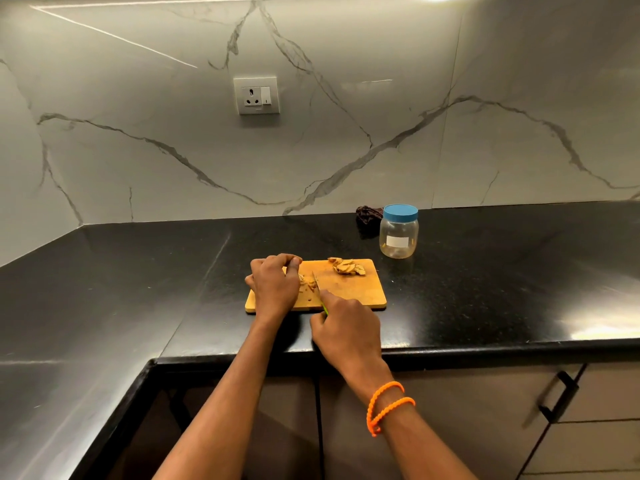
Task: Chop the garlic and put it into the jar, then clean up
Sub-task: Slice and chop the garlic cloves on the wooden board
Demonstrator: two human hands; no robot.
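Your left hand [273, 284] sits on the left part of the cutting board [349, 292], fingers curled, grip pressed down on the garlic bits [306, 285] under it. Your right hand [346, 329] is at the board's near edge, grip clamped on the green handle of a small knife [316, 282]; blade points away from you, tip right next to the left-hand fingers, over the garlic. A 2nd pile of garlic pieces [347, 266] lies at the board's far right corner, well apart from both hands. The jar [399, 233], blue lid on, stands on the black table [138, 271] just beyond the board, right side. Dark crumpled thing [369, 213] behind the jar, can't tell what. Orange bands [386, 405] on your right wrist.
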